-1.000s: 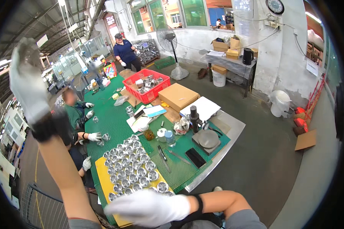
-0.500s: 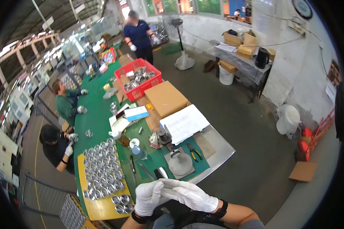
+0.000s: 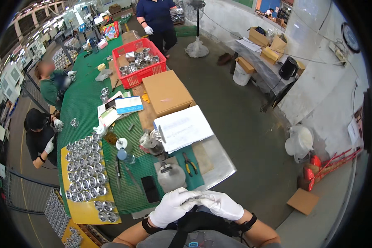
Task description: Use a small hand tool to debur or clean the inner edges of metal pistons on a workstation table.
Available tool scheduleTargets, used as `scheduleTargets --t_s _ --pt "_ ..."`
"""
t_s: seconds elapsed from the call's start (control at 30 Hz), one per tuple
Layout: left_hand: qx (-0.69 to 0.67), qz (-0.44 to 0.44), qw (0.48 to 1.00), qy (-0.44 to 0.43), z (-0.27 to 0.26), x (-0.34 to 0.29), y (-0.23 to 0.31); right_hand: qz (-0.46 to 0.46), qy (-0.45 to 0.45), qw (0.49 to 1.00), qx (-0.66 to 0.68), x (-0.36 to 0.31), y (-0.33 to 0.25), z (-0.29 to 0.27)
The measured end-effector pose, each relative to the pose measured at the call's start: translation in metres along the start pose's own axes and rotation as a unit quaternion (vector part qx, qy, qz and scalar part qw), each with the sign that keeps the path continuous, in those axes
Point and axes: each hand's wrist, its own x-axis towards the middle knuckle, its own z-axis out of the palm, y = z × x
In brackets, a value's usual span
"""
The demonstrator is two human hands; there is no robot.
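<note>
My left hand [image 3: 171,208] and my right hand [image 3: 223,205], both in white gloves, meet in front of my body at the table's near edge. Their fingers are bent and pressed together; whether anything lies between them is hidden. Just beyond stands a grey gauge stand with a round base [image 3: 172,178]. A black phone [image 3: 151,189] lies left of that base, and pliers with yellow-and-black handles [image 3: 190,164] rest to its right. Farther left, rows of shiny metal rings [image 3: 84,167] cover a yellow board [image 3: 72,206].
Papers [image 3: 186,130] lie by a cardboard box [image 3: 167,93], with a red crate [image 3: 138,76] of metal parts behind. Bottles [image 3: 126,157] stand mid-table. Two co-workers [image 3: 39,132] [image 3: 51,84] sit along the left side; another person [image 3: 155,20] stands at the far end.
My hands have gone from lying palm to palm with straighter fingers to bent fingers pressed together. The view has shifted, so the table appears farther left and the phone shows fully.
</note>
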Motion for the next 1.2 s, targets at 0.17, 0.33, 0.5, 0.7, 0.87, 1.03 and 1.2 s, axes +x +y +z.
scheduleTargets --t_s 0.17,0.33,0.5,0.7,0.87,1.03,1.2 --pt "-0.002 0.018 0.998 0.061 0.038 0.057 -0.031 0.194 -0.017 0.957 0.216 0.007 0.002 -0.067" --pt "-0.221 -0.224 0.912 0.263 0.067 0.09 -0.04 0.132 -0.049 0.929 0.343 -0.039 0.064 -0.247" --pt "0.125 -0.236 0.954 0.138 0.128 0.135 -0.074 0.03 0.001 0.991 -0.131 0.058 0.102 -0.25" --pt "-0.631 -0.256 0.627 0.378 0.155 0.13 -0.069 -0.03 -0.12 0.982 -0.141 0.144 0.145 -0.154" --pt "-0.735 -0.175 0.546 0.362 0.149 0.085 -0.028 -0.149 -0.098 0.953 -0.244 0.134 0.149 -0.13" --pt "-0.713 -0.28 0.527 0.367 0.168 0.05 -0.002 -0.022 0.17 0.982 -0.079 0.199 0.174 -0.222" --pt "-0.691 -0.341 0.583 0.258 0.171 0.035 -0.028 0.044 -0.081 0.955 -0.281 0.21 0.191 -0.244"
